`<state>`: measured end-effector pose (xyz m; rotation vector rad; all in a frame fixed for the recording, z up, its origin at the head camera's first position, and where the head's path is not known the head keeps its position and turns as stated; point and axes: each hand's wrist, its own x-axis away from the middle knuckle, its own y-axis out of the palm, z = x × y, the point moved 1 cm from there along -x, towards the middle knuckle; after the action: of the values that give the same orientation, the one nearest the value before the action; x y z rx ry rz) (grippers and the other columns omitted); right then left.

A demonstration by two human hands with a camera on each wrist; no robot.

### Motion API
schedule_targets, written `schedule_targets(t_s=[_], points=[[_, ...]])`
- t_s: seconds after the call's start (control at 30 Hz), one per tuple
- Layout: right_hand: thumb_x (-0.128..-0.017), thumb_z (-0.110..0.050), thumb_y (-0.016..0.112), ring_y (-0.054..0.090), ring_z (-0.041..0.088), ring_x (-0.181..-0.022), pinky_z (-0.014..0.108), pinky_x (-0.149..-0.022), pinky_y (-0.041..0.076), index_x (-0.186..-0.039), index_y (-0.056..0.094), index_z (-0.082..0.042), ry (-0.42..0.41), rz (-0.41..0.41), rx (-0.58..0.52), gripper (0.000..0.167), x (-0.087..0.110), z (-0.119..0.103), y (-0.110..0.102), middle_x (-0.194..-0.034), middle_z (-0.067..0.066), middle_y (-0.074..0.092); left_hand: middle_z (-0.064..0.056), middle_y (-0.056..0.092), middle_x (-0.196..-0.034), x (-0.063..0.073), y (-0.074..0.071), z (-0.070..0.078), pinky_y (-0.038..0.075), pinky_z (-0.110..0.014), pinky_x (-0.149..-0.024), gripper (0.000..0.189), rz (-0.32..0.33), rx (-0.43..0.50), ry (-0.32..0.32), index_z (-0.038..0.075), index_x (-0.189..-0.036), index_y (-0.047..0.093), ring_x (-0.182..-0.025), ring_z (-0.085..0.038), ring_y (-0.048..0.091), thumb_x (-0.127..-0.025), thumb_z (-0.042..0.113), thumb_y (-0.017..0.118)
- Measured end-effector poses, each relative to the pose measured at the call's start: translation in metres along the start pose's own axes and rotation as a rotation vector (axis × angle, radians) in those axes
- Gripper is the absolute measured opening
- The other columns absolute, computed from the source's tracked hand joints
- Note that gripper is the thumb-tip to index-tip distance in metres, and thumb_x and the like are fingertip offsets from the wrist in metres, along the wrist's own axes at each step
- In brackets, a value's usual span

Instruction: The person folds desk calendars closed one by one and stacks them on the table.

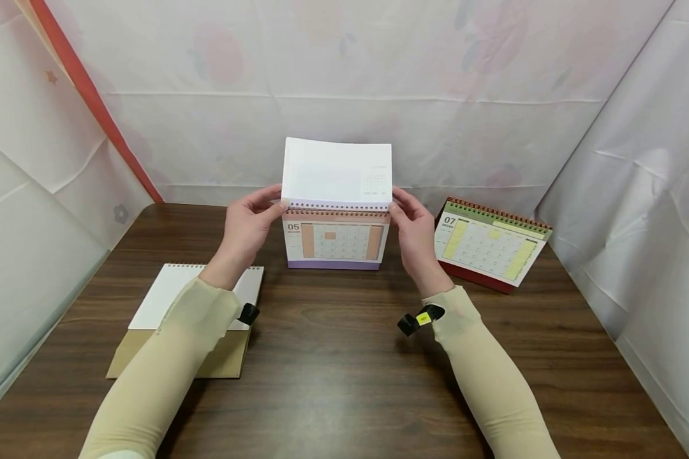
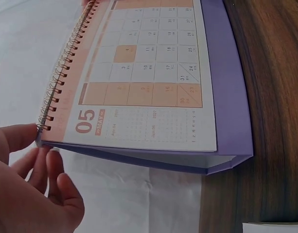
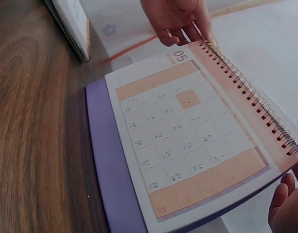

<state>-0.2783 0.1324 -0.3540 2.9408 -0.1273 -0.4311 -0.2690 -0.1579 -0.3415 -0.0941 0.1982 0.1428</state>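
A purple-based desk calendar stands at the back middle, its May page marked 05 facing me. Above the spiral binding, a white page is turned up and back. My left hand pinches the left end of the binding between thumb and fingers. At the other end, my right hand pinches the right corner the same way. The left wrist view has the left hand at the binding's corner, fingers behind the purple board. In the right wrist view the right hand is partly cut off by the frame edge.
To the right, another desk calendar with a green-and-yellow 07 page stands on a red base. A calendar with a blank white page and tan base is at the left, partly under my left forearm. White curtains border the brown wooden table.
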Motion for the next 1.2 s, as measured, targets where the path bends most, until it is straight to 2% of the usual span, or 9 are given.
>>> schedule_targets(t_s=[0.1, 0.3, 0.53, 0.7, 0.8, 0.93, 1.1, 1.2], points=[[-0.098, -0.005, 0.063, 0.057, 0.020, -0.113, 0.030, -0.091, 0.048, -0.131, 0.065, -0.006, -0.011, 0.031, -0.017, 0.033, -0.001, -0.002, 0.001, -0.127, 0.010, 0.063, -0.002, 0.071, -0.113, 0.000, 0.001, 0.001, 0.042, -0.024, -0.071, 0.036, 0.032, 0.021, 0.022, 0.008, -0.126, 0.070, -0.092, -0.014, 0.053, -0.090, 0.010, 0.075], [-0.093, -0.003, 0.069, 0.061, 0.018, -0.100, 0.038, -0.086, 0.048, -0.120, 0.071, -0.006, -0.023, 0.069, -0.048, 0.027, -0.002, -0.005, -0.002, -0.113, 0.008, 0.068, 0.000, 0.073, -0.105, -0.001, 0.002, 0.002, 0.043, -0.025, -0.069, 0.032, 0.066, 0.016, 0.056, 0.009, -0.119, 0.074, -0.091, -0.015, 0.057, -0.087, 0.010, 0.079], [-0.089, -0.002, 0.074, 0.062, 0.015, -0.087, 0.026, -0.071, 0.048, -0.103, 0.075, -0.008, -0.024, 0.075, -0.073, 0.014, -0.004, -0.009, -0.005, -0.096, 0.003, 0.071, 0.001, 0.074, -0.098, -0.002, 0.001, 0.001, 0.045, -0.024, -0.071, 0.029, 0.080, 0.019, 0.077, 0.007, -0.112, 0.075, -0.090, -0.015, 0.062, -0.084, 0.011, 0.082], [-0.089, 0.001, 0.074, 0.063, 0.013, -0.084, 0.029, -0.073, 0.049, -0.094, 0.076, -0.013, -0.040, 0.061, -0.075, 0.015, -0.004, -0.009, -0.007, -0.092, 0.001, 0.071, 0.002, 0.075, -0.095, -0.002, 0.000, 0.000, 0.049, -0.023, -0.079, 0.037, 0.089, 0.029, 0.094, 0.009, -0.119, 0.073, -0.095, -0.013, 0.066, -0.083, 0.011, 0.083], [-0.088, 0.005, 0.072, 0.064, 0.012, -0.082, 0.030, -0.075, 0.050, -0.087, 0.075, -0.015, -0.060, 0.044, -0.079, 0.020, -0.003, -0.008, -0.008, -0.088, 0.001, 0.070, 0.004, 0.075, -0.090, -0.002, -0.001, -0.002, 0.052, -0.022, -0.080, 0.031, 0.090, 0.064, 0.127, 0.009, -0.112, 0.077, -0.091, -0.011, 0.068, -0.082, 0.008, 0.083], [-0.089, 0.006, 0.071, 0.064, 0.014, -0.084, 0.028, -0.077, 0.052, -0.085, 0.075, -0.014, -0.062, 0.016, -0.063, 0.021, -0.001, -0.006, -0.011, -0.087, 0.001, 0.069, 0.005, 0.075, -0.084, -0.002, -0.002, -0.005, 0.053, -0.021, -0.075, 0.013, 0.069, 0.129, 0.185, 0.005, -0.092, 0.081, -0.079, -0.008, 0.069, -0.081, 0.000, 0.082], [-0.089, 0.006, 0.069, 0.066, 0.021, -0.099, 0.029, -0.081, 0.053, -0.095, 0.076, -0.005, -0.075, -0.027, -0.053, 0.014, 0.001, -0.003, -0.016, -0.098, 0.004, 0.075, 0.000, 0.076, -0.092, -0.001, -0.004, -0.006, 0.054, -0.020, -0.076, 0.016, 0.022, 0.129, 0.201, 0.002, -0.096, 0.080, -0.088, -0.008, 0.071, -0.084, -0.007, 0.075], [-0.090, 0.008, 0.067, 0.066, 0.024, -0.107, 0.027, -0.078, 0.053, -0.096, 0.076, 0.000, -0.092, -0.044, -0.064, 0.013, 0.002, -0.001, -0.018, -0.102, 0.006, 0.075, -0.002, 0.076, -0.098, 0.000, -0.005, -0.007, 0.054, -0.020, -0.079, 0.017, 0.010, 0.091, 0.200, 0.000, -0.099, 0.079, -0.096, -0.008, 0.069, -0.085, -0.008, 0.073]])
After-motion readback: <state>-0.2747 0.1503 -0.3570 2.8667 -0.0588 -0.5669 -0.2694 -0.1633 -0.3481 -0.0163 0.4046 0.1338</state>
